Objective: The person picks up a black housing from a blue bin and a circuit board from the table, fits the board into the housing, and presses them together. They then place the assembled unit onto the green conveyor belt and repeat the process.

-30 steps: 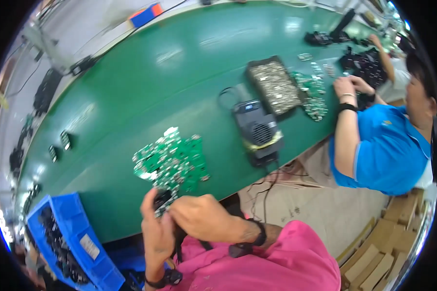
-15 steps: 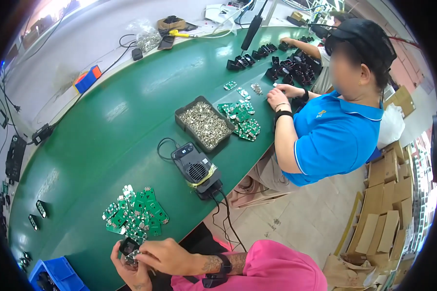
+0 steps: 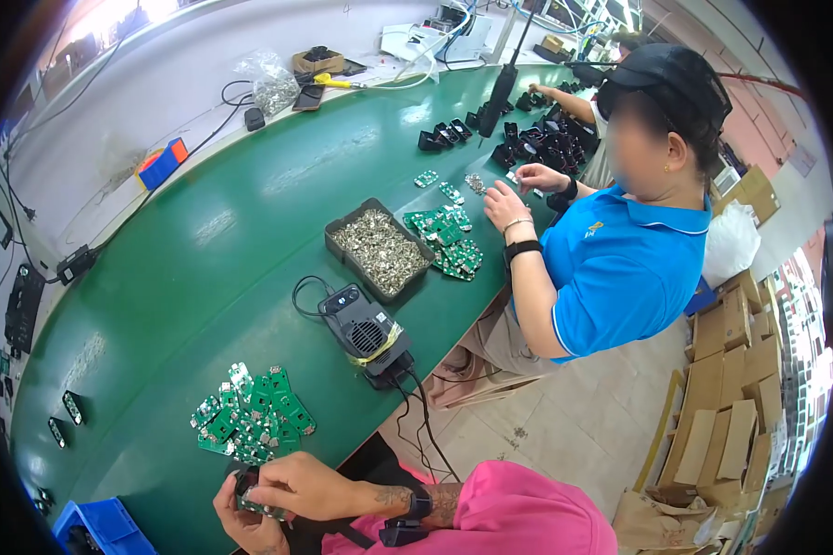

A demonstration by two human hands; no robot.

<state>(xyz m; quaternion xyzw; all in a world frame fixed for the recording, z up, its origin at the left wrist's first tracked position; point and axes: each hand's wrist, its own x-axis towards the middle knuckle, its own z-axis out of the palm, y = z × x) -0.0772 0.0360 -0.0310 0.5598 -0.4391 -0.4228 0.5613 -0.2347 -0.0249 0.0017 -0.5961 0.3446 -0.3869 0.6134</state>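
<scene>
By the near edge of the surface (image 3: 148, 324), just this side of the board pile (image 3: 254, 418): one case (image 3: 243, 475), black, gripped in your left hand (image 3: 238, 518), and one board (image 3: 257, 507) on its near side, pinched in your right hand (image 3: 304, 486), long axis too covered to tell.

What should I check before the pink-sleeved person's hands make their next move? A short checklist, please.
1. Left hand holding the black housing: ok.
2. Right hand at the held piece: ok, fingers over it.
3. Small green board fully seated in the housing: cannot tell, fingers cover much of it.
4. Pile of green boards close by: ok, just beyond the hands.
5. Co-worker's hands clear of that pile: ok.
6. Blue bin fully in view: not ok, the picture's edge cuts it off.
</scene>
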